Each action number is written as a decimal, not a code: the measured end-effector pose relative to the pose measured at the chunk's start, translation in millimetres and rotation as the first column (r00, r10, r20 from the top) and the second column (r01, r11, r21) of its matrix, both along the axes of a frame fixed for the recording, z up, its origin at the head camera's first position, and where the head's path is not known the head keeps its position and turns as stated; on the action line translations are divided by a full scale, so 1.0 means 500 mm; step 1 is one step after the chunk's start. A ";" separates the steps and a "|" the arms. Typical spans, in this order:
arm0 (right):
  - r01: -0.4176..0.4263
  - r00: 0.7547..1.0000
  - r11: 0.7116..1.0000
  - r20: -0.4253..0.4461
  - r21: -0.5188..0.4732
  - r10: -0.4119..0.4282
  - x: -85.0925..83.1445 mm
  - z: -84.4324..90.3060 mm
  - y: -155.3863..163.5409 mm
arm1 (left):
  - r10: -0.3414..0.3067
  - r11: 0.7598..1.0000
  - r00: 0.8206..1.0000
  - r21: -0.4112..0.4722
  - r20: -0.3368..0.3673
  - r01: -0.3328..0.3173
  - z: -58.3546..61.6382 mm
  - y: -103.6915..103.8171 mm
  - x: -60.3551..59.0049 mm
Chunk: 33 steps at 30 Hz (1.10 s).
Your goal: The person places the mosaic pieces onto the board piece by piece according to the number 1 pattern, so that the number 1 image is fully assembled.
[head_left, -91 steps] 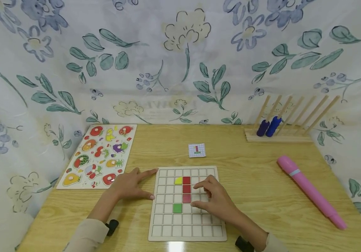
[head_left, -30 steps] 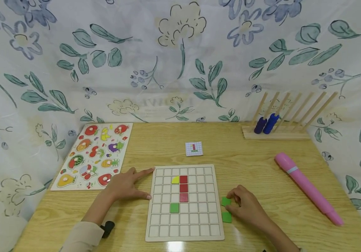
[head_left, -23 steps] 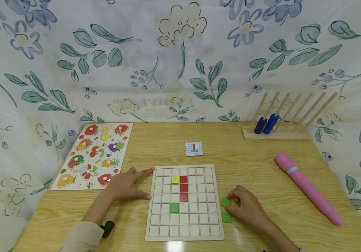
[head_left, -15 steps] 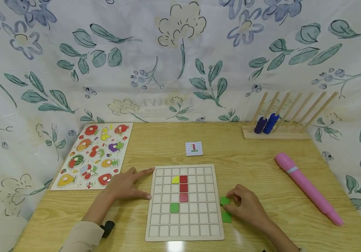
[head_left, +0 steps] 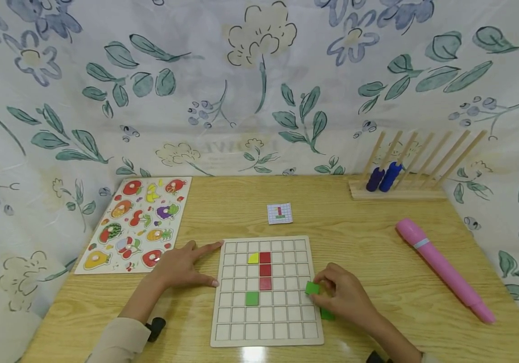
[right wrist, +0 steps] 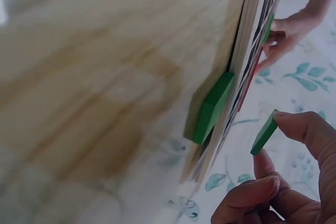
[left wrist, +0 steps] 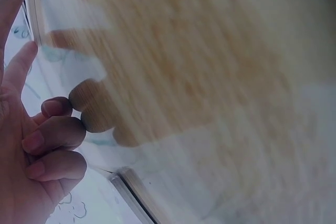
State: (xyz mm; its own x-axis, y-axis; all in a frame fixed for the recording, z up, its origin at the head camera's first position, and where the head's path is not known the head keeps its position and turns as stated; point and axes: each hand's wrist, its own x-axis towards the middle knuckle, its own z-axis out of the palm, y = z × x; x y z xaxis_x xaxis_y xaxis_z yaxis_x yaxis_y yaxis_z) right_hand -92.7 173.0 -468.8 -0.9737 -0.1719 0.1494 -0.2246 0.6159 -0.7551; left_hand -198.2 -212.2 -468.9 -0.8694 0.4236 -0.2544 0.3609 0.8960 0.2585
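A green square tile (head_left: 312, 288) is pinched between the thumb and index finger of my right hand (head_left: 345, 295), held above the right edge of the wooden grid board (head_left: 280, 315). In the right wrist view the tile (right wrist: 264, 134) is tilted in the fingertips. A second green tile (head_left: 327, 314) lies on the table, partly hidden by that hand. My left hand (head_left: 178, 267) touches the board's left edge with outstretched thumb and index finger; its other fingers curl loosely. On the board sit a yellow quarter-round piece (head_left: 253, 258), a column of red tiles (head_left: 265, 270) and one green tile (head_left: 252, 298).
A small printed grid card (head_left: 279, 213) lies behind the board. At left is a fruit puzzle board (head_left: 82, 267). A wooden peg rack (head_left: 423, 194) with blue and dark purple beads stands back right. A pink pen-shaped object (head_left: 443, 269) lies at right.
Three seconds ago my right hand was over the red tiles; it then moved right to the loose green tiles. Now it has lifted one and brought it left over the board's edge. My left hand stays put.
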 end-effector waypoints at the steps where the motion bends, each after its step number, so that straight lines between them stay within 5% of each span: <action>1: -0.011 1.000 1.000 -0.008 -0.001 0.011 -0.001 0.002 -0.003 | 0.001 1.000 1.000 -0.002 0.000 -0.001 0.000 0.000 -0.001; 12: -0.110 0.992 0.994 0.057 0.018 0.109 -0.010 0.026 -0.064 | -0.002 1.000 1.000 -0.016 0.017 0.003 0.003 0.001 -0.004; 33: -0.207 0.977 0.974 0.068 0.096 0.201 -0.021 0.012 -0.123 | 0.012 1.000 1.000 -0.019 0.022 -0.012 0.001 0.000 -0.002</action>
